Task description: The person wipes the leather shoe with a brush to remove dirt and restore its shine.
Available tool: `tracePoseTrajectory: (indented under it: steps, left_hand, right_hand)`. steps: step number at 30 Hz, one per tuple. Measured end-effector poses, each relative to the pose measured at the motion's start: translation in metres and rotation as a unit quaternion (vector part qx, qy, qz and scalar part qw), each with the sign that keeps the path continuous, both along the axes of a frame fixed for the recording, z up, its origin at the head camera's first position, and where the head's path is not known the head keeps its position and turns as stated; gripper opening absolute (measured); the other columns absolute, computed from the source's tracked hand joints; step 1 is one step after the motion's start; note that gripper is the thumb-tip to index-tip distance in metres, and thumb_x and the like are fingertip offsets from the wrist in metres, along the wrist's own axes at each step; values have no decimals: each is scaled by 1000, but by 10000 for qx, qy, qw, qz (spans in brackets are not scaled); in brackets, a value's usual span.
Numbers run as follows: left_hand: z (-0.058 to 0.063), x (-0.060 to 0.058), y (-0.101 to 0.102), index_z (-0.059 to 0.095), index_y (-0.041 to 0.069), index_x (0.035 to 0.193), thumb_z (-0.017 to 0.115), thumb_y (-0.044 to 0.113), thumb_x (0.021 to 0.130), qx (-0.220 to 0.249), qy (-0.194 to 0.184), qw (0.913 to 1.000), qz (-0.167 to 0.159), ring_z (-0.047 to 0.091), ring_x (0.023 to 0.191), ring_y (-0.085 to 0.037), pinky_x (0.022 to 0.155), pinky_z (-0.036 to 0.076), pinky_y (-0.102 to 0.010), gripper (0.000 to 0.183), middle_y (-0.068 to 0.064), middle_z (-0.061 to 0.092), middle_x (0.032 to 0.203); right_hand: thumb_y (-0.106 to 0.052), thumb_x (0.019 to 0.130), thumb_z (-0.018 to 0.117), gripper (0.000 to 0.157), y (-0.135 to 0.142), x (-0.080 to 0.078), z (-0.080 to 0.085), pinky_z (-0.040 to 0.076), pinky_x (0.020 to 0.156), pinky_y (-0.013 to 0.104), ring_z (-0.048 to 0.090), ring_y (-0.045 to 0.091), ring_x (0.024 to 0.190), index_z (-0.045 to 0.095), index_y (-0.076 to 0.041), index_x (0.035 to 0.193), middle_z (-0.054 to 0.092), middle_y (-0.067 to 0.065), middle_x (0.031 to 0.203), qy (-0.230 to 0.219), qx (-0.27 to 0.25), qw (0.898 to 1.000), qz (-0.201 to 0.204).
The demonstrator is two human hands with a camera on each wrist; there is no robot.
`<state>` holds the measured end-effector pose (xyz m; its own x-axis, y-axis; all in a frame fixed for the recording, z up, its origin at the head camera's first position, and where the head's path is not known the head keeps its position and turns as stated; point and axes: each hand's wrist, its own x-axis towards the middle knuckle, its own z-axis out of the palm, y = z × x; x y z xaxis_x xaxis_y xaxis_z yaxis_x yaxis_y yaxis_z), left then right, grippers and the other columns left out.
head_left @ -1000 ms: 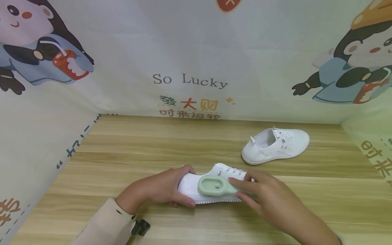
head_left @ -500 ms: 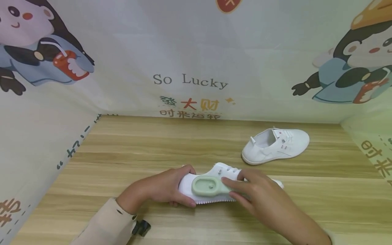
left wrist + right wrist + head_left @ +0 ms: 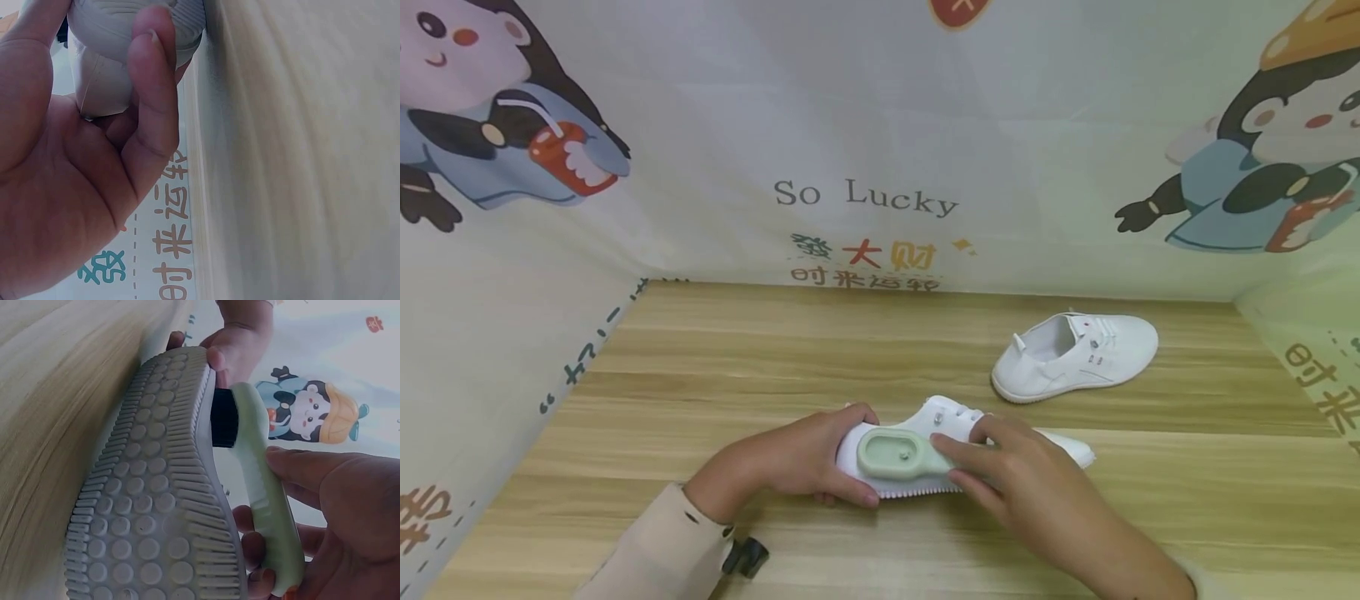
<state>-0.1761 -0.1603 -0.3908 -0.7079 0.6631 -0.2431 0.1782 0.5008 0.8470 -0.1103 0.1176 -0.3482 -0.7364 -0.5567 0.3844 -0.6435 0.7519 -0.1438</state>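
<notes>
A white lace-up shoe point(image 3: 955, 417) is tipped on its side near the front, its studded sole point(image 3: 147, 487) facing the right wrist camera. My left hand point(image 3: 808, 458) grips it by the heel, thumb and fingers on either side. In my right hand point(image 3: 1022, 475) is a light green shoe brush point(image 3: 891, 454), held by its handle. The brush's dark bristles point(image 3: 224, 419) touch the side of the shoe near the heel. In the left wrist view, curled fingers wrap the shoe's heel point(image 3: 103, 84).
A second white shoe point(image 3: 1075, 358) stands upright at the back right of the wood-grain tabletop point(image 3: 775, 350). Printed cloth walls point(image 3: 715, 150) enclose the back and both sides. Close to the left sleeve point(image 3: 662, 542) is a small black object point(image 3: 745, 557).
My right hand has slid the brush leftward along the shoe's side toward the heel, uncovering more of the toe. The left hand and the second shoe have stayed in place.
</notes>
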Motion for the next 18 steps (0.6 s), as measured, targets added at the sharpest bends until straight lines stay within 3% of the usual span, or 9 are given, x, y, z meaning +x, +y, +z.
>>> tracePoseTrajectory:
  steps: [8, 18]
  left_hand:
    - [0, 0, 0, 49, 16, 119, 89, 29, 75, 7, -87, 10000, 48, 63, 55, -18, 50, 55, -35, 61, -8, 62, 97]
    - [1, -1, 0, 48, 14, 121, 89, 29, 75, -55, -135, 9998, 98, 63, 56, -19, 51, 55, -36, 63, -9, 61, 96]
  right_hand:
    - [-30, 87, 77, 39, 9, 3, 3, 44, 65, 22, 49, 4, 78, 70, -33, 125, 57, -12, 91, -392, -10, 9989, -242]
    - [-28, 85, 79, 40, 33, 6, 1, 43, 63, 20, 47, 1, 77, 71, -33, 124, 56, -15, 91, -245, -167, 9989, -367]
